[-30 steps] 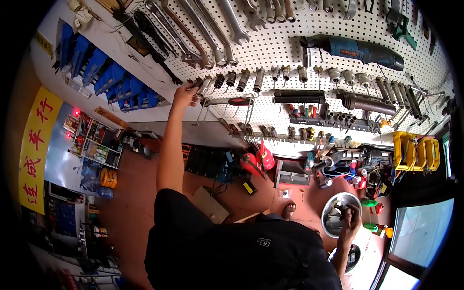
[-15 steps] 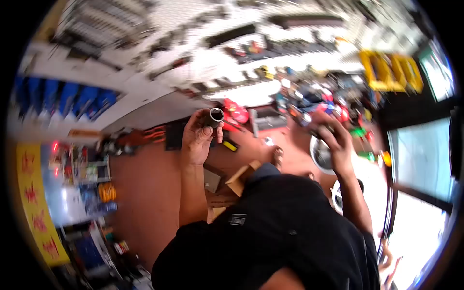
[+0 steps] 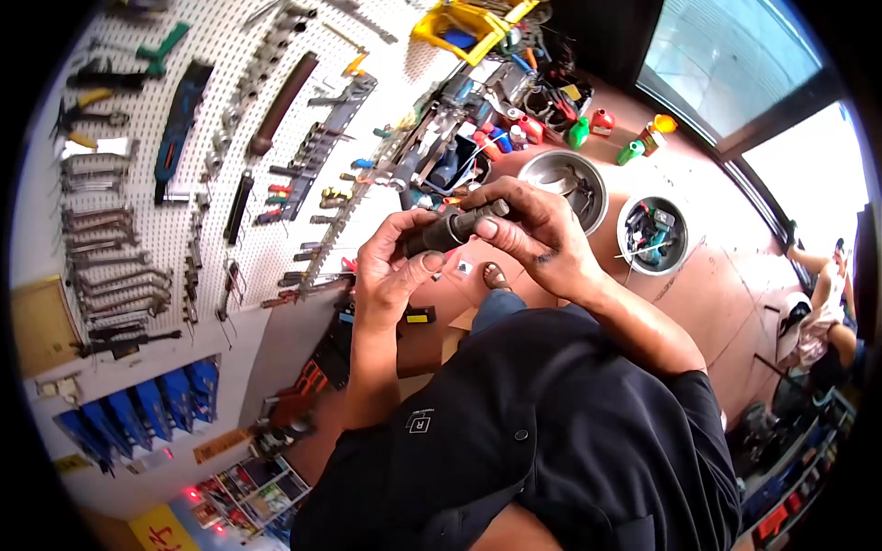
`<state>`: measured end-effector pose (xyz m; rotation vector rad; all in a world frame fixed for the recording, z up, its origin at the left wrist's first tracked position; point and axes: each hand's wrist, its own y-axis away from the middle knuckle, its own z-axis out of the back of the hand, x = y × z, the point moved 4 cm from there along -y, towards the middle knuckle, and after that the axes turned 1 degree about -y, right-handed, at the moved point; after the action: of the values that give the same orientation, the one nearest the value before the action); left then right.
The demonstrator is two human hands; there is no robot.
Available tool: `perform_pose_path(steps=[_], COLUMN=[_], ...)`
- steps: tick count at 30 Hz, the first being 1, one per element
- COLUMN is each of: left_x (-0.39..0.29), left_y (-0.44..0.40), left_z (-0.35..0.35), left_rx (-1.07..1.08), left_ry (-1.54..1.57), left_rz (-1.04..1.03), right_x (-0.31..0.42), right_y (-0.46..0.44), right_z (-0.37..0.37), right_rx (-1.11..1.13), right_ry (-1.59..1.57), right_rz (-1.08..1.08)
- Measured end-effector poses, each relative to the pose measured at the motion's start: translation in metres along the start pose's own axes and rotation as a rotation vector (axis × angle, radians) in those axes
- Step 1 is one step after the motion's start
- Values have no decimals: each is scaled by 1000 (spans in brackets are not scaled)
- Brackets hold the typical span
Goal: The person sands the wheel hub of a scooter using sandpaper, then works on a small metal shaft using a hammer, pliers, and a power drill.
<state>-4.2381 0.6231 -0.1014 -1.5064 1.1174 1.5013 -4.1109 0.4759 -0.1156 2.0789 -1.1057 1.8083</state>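
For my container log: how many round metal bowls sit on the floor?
2: left bowl, holding metal parts; right bowl, holding a teal item. Others may be hidden.

Both hands close together, just above centre toward 12 o'clock, fingers curled in a grip. Left forearm (image 3: 374, 363) rose nearly upright from 6 o'clock; left hand (image 3: 397, 262) had its thumb (image 3: 418, 272) angled toward 2. Right forearm (image 3: 634, 321) slanted in from 4; right hand (image 3: 540, 234) pointed its thumb (image 3: 507, 241) toward 10. Dark smudges marked the skin.
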Motion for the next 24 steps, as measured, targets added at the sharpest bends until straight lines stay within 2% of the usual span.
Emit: perform_pose_path(steps=[6, 8, 12, 14, 15, 24], left_x=[-2, -5, -6, -11, -9, -17], left_y=[-17, -22, -26, -29, -33, -38], left_z=[-33, -41, -54, -65, -61, -78], left_rx=[74, 77, 139, 131, 164, 113], left_ry=[-92, -110, -120, -346, -506, -694], left_rz=[-2, -10, 75, -7, -137, -324], right_x=[11, 15, 16, 14, 13, 15], right_y=[20, 22, 22, 22, 22, 13], right_z=[41, 47, 55, 56, 57, 66], right_rx=[3, -9, -15, 4, 1, 63], right_ry=[91, 202, 229, 213, 215, 214], right_rz=[-6, 133, 195, 204, 243, 271])
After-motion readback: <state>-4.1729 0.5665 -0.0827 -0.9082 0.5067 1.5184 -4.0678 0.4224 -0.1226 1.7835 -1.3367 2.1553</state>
